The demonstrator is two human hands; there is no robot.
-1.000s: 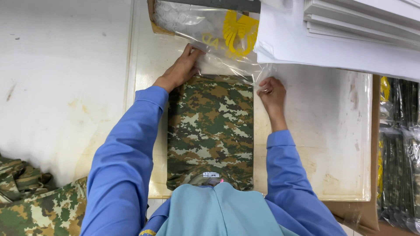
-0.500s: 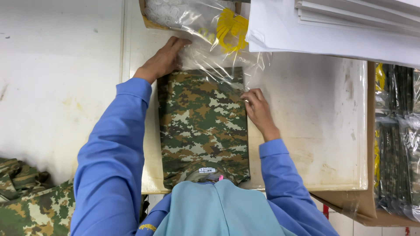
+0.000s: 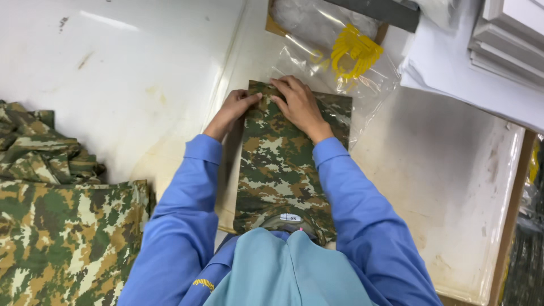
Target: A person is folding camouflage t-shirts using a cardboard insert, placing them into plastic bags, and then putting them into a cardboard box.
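Both hands (image 3: pixel 272 105) on camouflage garment (image 3: pixel 277 164) inside clear bag (image 3: pixel 362 85)

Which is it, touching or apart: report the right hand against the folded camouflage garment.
Touching. The head view shows the right hand pressed flat on the top end of the folded camouflage garment.

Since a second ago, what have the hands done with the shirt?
Both hands came in from the shirt's far corners to meet at the middle of its far edge: left hand, right hand. The folded shirt stayed flat, the clear bag still beyond it.
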